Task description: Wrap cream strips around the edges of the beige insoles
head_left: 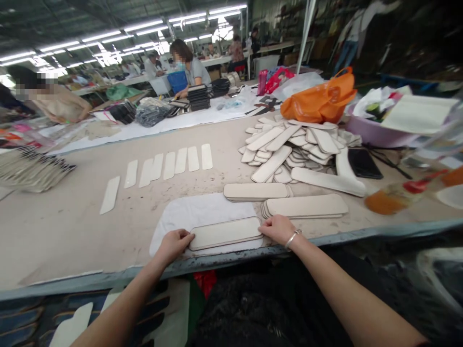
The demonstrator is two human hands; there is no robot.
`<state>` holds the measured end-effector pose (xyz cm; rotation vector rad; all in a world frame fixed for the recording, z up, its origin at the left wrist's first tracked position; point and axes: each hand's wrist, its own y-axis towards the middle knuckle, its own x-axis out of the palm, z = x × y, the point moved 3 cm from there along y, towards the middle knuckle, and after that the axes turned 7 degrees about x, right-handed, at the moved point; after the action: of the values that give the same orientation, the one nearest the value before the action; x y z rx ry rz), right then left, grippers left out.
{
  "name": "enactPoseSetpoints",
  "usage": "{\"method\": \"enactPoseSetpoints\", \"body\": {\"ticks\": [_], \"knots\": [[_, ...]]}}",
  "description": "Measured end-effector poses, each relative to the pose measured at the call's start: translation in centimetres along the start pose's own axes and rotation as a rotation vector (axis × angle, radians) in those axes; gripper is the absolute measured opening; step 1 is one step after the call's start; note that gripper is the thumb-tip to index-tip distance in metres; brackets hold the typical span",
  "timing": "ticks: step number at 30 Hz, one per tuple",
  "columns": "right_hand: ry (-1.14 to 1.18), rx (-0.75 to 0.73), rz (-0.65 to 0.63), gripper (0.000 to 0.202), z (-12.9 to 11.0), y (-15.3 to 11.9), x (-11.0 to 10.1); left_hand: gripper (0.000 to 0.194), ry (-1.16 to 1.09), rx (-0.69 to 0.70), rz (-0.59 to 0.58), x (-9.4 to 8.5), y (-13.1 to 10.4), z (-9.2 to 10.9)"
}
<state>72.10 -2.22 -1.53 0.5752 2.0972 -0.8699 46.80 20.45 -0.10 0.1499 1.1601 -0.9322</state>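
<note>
A long cream strip with rounded ends [226, 232] lies on another strip over a white sheet [173, 217] at the table's front edge. My left hand [178, 242] pinches its left end between thumb and fingers. At the strip's right end my right hand [277, 229], with a bracelet at the wrist, pinches the corner. Just behind are two stacks of similar strips, one [255, 191] beyond the sheet and one [307, 206] to the right. Farther back on the right is a loose heap of strips [273, 161].
Several small cream pieces [169, 165] stand in a slanting row on the table [83, 236]. At the right are an orange bag [318, 101], a purple basin [379, 132], a black flat object [364, 163] and a bottle of amber liquid [387, 200]. People sit across the table.
</note>
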Motion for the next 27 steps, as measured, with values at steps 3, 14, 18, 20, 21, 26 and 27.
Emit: {"method": "enactPoseSetpoints", "body": {"ticks": [3,14,18,20,21,26,27], "knots": [[-0.019,-0.016,-0.003,0.028,-0.08,0.06,0.07,0.034,-0.002,-0.015,0.013,-0.04,0.03,0.03],[-0.055,0.014,0.011,0.024,-0.31,-0.01,0.22,0.035,0.017,-0.009,-0.012,-0.02,0.29,0.13],[-0.058,0.026,0.029,0.02,-0.31,0.01,0.39,0.039,0.063,0.001,-0.024,0.03,0.59,-0.19],[-0.068,0.035,0.036,0.02,-0.25,0.02,0.45,0.04,0.077,0.007,-0.032,0.11,0.75,-0.34],[-0.074,0.035,0.037,0.021,-0.24,0.01,0.47,0.039,0.079,0.008,-0.035,0.13,0.79,-0.37],[-0.08,0.024,0.03,0.022,-0.31,-0.09,0.5,0.038,0.083,0.003,-0.037,0.11,0.7,-0.24],[-0.084,0.026,0.031,0.022,-0.34,-0.1,0.5,0.038,0.084,0.005,-0.036,0.08,0.65,-0.16]]}}
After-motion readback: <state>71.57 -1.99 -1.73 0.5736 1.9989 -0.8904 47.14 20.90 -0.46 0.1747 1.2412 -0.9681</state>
